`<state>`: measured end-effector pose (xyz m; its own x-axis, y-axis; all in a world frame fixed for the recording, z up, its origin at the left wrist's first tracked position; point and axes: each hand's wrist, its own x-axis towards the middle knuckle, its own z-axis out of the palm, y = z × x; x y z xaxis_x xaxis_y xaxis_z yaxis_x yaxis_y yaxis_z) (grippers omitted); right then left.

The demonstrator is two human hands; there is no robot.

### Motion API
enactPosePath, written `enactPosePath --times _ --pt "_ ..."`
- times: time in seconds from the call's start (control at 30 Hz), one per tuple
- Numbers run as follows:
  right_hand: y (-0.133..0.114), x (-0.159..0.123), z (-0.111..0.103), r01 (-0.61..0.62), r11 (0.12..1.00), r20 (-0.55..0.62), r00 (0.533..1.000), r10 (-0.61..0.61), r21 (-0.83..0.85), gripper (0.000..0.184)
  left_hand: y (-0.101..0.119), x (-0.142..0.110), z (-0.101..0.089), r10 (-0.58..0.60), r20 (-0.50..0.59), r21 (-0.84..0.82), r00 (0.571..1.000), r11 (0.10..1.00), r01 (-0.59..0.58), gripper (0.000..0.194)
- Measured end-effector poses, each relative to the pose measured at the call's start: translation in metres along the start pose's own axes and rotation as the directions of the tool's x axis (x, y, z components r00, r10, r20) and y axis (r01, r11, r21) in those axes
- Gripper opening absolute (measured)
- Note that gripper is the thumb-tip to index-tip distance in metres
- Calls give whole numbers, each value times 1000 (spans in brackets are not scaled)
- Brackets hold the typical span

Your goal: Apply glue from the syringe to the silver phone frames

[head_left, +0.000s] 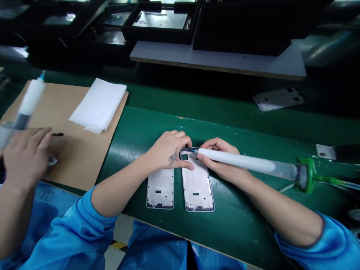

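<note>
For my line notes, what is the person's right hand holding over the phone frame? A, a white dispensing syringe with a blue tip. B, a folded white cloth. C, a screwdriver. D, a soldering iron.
A. The right hand grips the white dispensing syringe, whose blue tip reaches the top of the phone frame, while the left hand rests on that frame.

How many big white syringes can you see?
2. One white syringe is in the person's right hand, its tip at a phone frame. Another white syringe, blurred, is far left, above a co-worker's hand. More may be hidden.
</note>
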<state>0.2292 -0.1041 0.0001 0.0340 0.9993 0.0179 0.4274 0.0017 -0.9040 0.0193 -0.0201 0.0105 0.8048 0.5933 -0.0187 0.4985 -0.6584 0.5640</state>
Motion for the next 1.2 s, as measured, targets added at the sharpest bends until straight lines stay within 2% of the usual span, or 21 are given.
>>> enactPosePath --times 0.3,1.2 --pt "0 0 1 -2 1000 7 1000 2 -3 24 -3 -1 2 38 -26 -12 999 999 -38 61" --pt "-5 0 -4 -31 998 62 997 34 -53 22 -3 -3 0 17 3 -7 1000 1000 -17 64"
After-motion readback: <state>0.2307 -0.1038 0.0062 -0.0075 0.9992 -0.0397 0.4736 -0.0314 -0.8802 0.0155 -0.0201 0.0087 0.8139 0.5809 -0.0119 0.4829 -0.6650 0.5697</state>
